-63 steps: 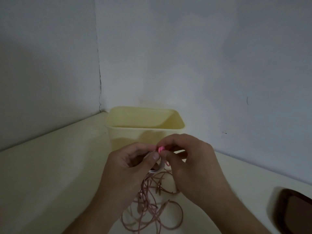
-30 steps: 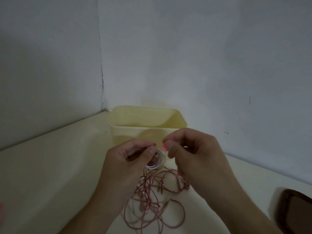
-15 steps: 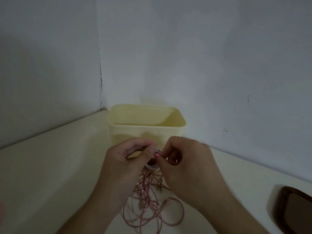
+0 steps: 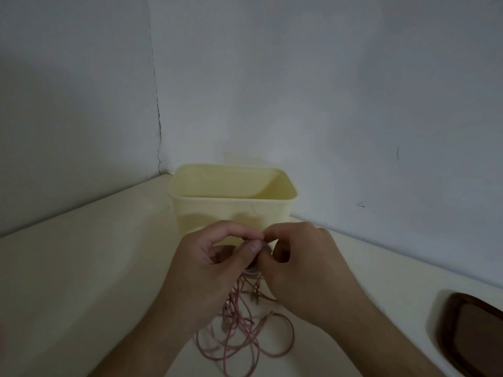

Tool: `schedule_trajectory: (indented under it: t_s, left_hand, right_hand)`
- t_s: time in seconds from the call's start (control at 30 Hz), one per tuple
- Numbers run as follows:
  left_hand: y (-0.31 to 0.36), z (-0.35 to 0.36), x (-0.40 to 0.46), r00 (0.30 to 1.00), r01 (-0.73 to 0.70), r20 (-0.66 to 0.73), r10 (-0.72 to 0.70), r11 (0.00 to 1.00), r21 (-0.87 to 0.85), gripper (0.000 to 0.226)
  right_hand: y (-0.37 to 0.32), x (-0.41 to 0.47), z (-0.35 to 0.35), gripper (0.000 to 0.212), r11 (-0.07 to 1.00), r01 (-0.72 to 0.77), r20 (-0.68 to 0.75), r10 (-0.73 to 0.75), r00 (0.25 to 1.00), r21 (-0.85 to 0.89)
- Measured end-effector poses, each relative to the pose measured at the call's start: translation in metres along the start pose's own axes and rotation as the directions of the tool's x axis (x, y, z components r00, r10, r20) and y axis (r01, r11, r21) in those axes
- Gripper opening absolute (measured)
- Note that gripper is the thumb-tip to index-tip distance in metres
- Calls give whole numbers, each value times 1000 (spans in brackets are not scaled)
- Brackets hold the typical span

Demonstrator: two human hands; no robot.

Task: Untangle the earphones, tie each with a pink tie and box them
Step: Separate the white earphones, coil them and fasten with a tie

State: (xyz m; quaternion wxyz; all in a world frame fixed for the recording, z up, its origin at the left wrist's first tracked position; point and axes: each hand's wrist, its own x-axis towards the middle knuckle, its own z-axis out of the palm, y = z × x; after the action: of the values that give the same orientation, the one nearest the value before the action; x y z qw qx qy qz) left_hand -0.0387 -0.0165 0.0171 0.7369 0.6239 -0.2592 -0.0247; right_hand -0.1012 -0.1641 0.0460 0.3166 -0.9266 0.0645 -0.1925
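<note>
Two bare arms end in the left hand [image 4: 208, 270] and the right hand [image 4: 304, 268], with short nails, no sleeves.

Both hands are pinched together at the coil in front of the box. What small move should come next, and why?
Probably finish cinching the tie around the coil. The left hand and right hand pinch together at a small coil, loose pink cords trail onto the table, and the box waits just behind.
</note>
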Motion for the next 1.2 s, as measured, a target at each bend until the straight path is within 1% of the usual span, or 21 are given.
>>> schedule_trajectory:
  t_s: [0.1,0.2,0.4,0.53,0.6,0.73,0.87,0.93,1.03,1.13,1.2]
  left_hand:
    - [0,1,0,1000,2,18,-2,1000,-8,15]
    - [0,0,-1,999,6,34,-5,1000,-16,16]
    - [-3,2,-1,1000,13,-14,-13,1000,-8,12]
    - [-3,4,0,1000,8,1,-8,1000,-24,7]
    - [-4,4,0,1000,-3,15,3,999,-46,7]
    - [-6,5,-2,999,-7,40,10,997,-79,10]
    - [-7,5,0,1000,-3,25,4,999,-37,10]
    - [-8,4,0,1000,-2,-2,2,999,-40,10]
    - [-8,3,1,997,-16,-75,15,1000,-16,12]
    - [-12,0,4,988,-28,-152,32,999,30,13]
    - [-17,-1,6,984,-30,-174,47,995,96,16]
  right_hand:
    - [1,1,1,15,999,-16,-27,15,1000,-38]
    - [2,1,3,17,997,-1,-87,-6,996,-73]
    - [-1,-1,7,28,984,17,-220,-57,974,-177]
    - [-5,-4,9,31,972,29,-254,-90,963,-234]
    - [-6,-4,9,29,970,29,-260,-93,961,-241]
    - [-8,-7,8,19,966,33,-230,-95,968,-257]
    - [-10,-9,11,19,951,42,-191,-104,976,-305]
    - [-9,-8,11,19,954,36,-180,-93,979,-296]
    - [-10,-7,9,15,971,69,-111,-96,989,-230]
    - [-11,-6,4,24,980,87,-38,-95,995,-180]
    - [-10,-4,-2,11,983,109,-29,-114,993,-150]
